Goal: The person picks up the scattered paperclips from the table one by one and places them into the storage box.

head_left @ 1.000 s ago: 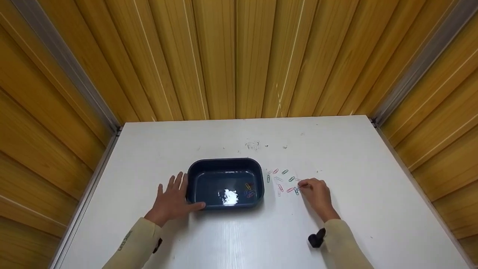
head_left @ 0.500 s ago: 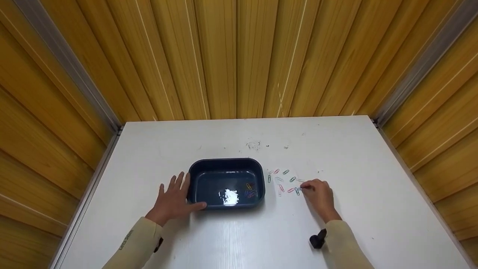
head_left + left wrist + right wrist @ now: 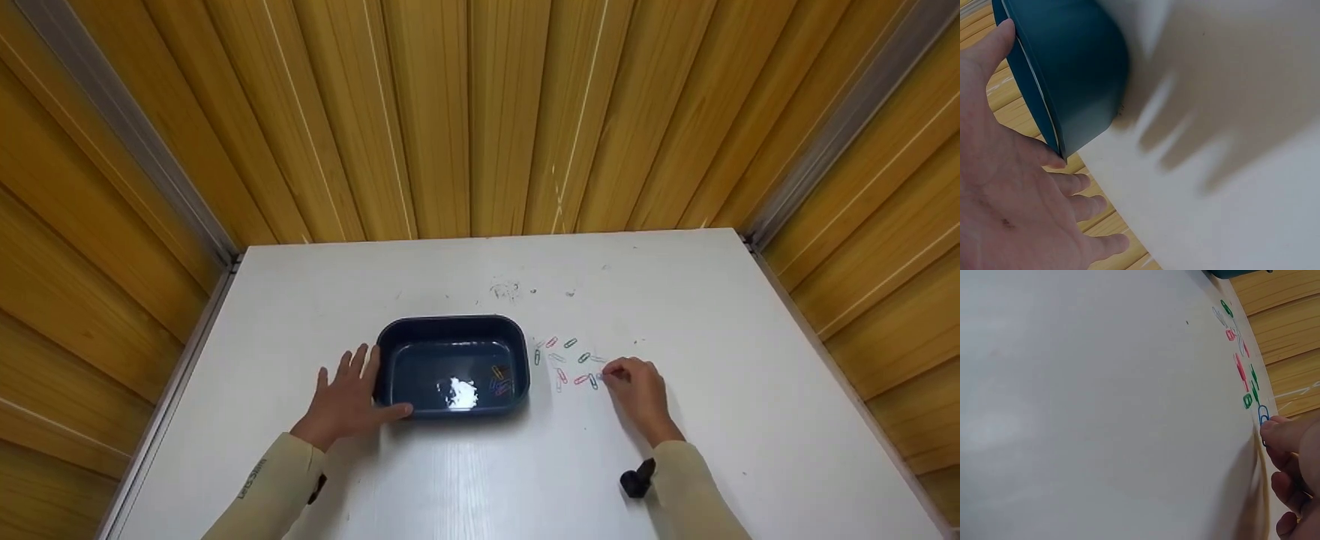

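My left hand (image 3: 346, 405) rests against the left side of a dark blue rectangular basin (image 3: 453, 413), fingers spread and fairly straight, thumb over its front rim. In the left wrist view the thumb and a fingertip touch the rim of the basin (image 3: 1078, 73). To the basin's right, my right hand (image 3: 639, 394) is at the right edge of a scatter of coloured paper clips (image 3: 580, 379). Between its thumb and forefinger it pinches a blue paper clip (image 3: 1264, 412), whose looped end sticks out from the fingertips.
Several clips, among them a yellow paper clip (image 3: 498, 372), lie in the basin's right part. The white table (image 3: 465, 480) has dark marks behind the basin. Wood-patterned panels (image 3: 480, 120) stand at the back and both sides. A black device (image 3: 636, 481) sits at the right wrist.
The right fingertips have shifted very slightly to the right beside the clips. The left hand and the basin have kept their places.
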`<state>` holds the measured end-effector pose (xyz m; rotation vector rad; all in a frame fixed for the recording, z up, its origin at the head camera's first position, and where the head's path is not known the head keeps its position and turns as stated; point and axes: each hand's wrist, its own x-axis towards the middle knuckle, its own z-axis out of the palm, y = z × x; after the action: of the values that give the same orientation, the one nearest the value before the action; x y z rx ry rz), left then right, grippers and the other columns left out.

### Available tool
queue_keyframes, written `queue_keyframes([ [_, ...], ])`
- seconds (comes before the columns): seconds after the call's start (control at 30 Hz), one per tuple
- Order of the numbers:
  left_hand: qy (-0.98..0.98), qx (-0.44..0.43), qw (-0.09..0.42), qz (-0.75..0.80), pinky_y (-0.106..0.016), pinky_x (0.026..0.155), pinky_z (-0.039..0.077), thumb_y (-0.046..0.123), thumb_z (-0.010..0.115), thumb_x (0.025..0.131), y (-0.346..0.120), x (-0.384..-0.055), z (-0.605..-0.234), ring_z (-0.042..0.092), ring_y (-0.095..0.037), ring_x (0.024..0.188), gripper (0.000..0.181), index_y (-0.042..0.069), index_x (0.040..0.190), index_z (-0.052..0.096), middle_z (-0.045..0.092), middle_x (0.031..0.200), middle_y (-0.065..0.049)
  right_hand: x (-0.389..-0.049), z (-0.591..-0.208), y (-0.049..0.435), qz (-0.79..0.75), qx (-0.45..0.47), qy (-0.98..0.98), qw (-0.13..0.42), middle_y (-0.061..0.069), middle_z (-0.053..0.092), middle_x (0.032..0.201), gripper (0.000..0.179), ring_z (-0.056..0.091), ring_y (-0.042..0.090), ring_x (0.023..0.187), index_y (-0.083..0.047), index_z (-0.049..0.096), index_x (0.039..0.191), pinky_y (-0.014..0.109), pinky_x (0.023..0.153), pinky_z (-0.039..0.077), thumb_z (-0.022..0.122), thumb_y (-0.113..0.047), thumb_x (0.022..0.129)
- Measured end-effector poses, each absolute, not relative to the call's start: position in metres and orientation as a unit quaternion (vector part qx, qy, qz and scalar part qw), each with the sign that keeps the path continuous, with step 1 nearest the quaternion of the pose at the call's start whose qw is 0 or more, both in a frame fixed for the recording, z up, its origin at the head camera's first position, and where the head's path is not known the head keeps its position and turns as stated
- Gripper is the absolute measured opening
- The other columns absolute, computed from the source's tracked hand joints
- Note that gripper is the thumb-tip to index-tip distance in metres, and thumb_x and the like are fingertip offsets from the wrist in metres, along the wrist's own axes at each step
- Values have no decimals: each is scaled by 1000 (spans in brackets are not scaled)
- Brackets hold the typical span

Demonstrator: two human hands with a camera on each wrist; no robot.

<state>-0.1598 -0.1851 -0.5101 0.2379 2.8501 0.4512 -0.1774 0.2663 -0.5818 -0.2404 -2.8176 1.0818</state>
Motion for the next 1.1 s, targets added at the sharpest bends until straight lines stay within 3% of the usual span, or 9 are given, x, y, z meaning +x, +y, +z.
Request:
queue_keyframes([
  [0.33, 975, 79, 135, 157, -71, 113, 4, 74, 60, 76, -184, -161, -508, 10, -43, 149, 115, 6, 156, 12, 12, 162, -19, -178, -571, 261, 372, -66, -923, 66, 5, 67, 95, 7, 49, 20, 90, -12, 70, 95, 30, 77, 42, 67, -8, 90],
  [1.1, 976, 83, 116, 166, -72, 112, 8, 74, 61, 75, -183, -157, -511, 13, -43, 148, 115, 7, 156, 13, 16, 161, -19, -177, -549, 237, 409, -20, -906, 103, 2, 69, 96, 8, 55, 20, 93, -13, 69, 94, 35, 83, 44, 68, -7, 89],
])
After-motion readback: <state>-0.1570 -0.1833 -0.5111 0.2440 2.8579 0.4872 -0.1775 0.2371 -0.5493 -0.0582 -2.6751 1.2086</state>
